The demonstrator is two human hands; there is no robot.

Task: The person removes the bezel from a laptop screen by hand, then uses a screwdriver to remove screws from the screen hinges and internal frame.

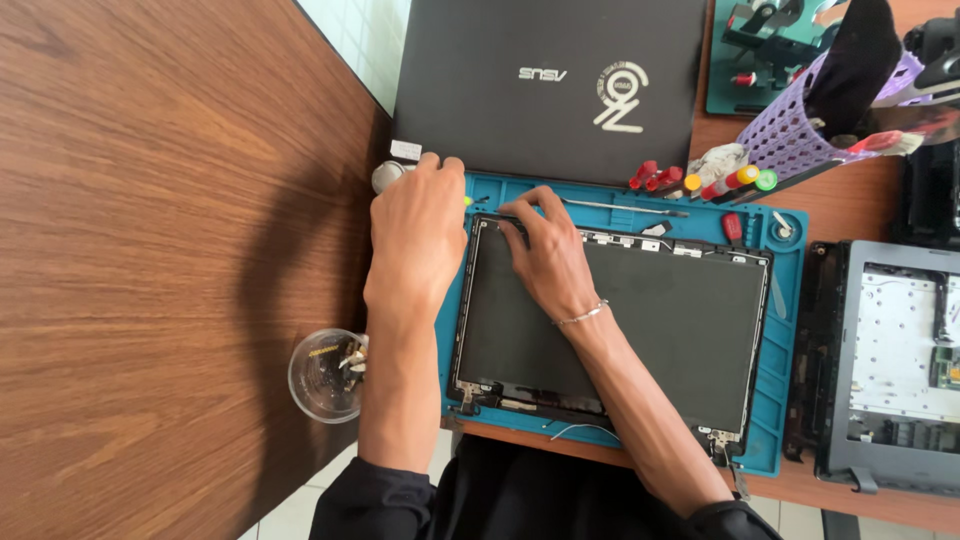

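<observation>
Two hands are kept at the screen top edge: right hand fingertips pressed on its left corner, left hand closed beside it, nothing clearly gripped.

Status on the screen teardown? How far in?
Done: the display lid lies apart on the teal mat, and the grey base chassis sits opened at the right. In hand: the right hand presses the lid's top-left edge while the left hand reaches the mat's top-left corner. Left: the dark panel sits in its frame, hinges attached.
</observation>
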